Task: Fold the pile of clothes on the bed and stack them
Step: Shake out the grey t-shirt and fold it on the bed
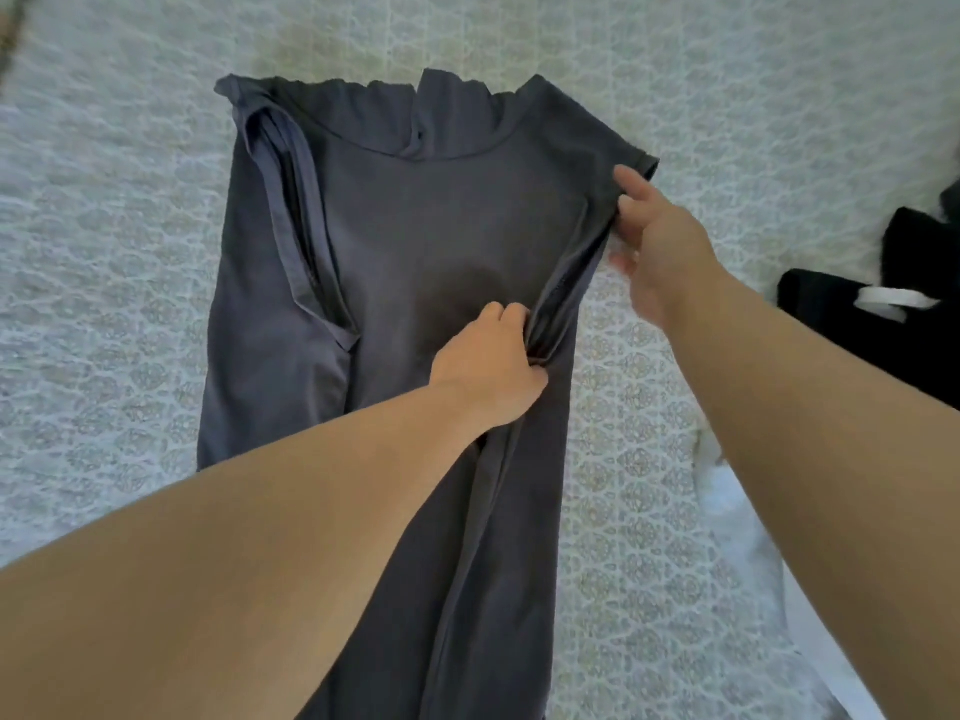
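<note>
A dark grey shirt (415, 241) lies flat on the bed, neckline at the far end, its left side folded inward. My left hand (488, 366) pinches the folded sleeve edge near the shirt's middle right. My right hand (660, 241) grips the shirt's right shoulder edge, thumb on top of the fabric. Both forearms reach in from the bottom of the view, and the left one covers the shirt's lower left part.
The bed carries a pale patterned quilt (130, 278). Black clothes (872, 314) with a white label lie at the right edge. A white sheet (753, 537) shows at the lower right.
</note>
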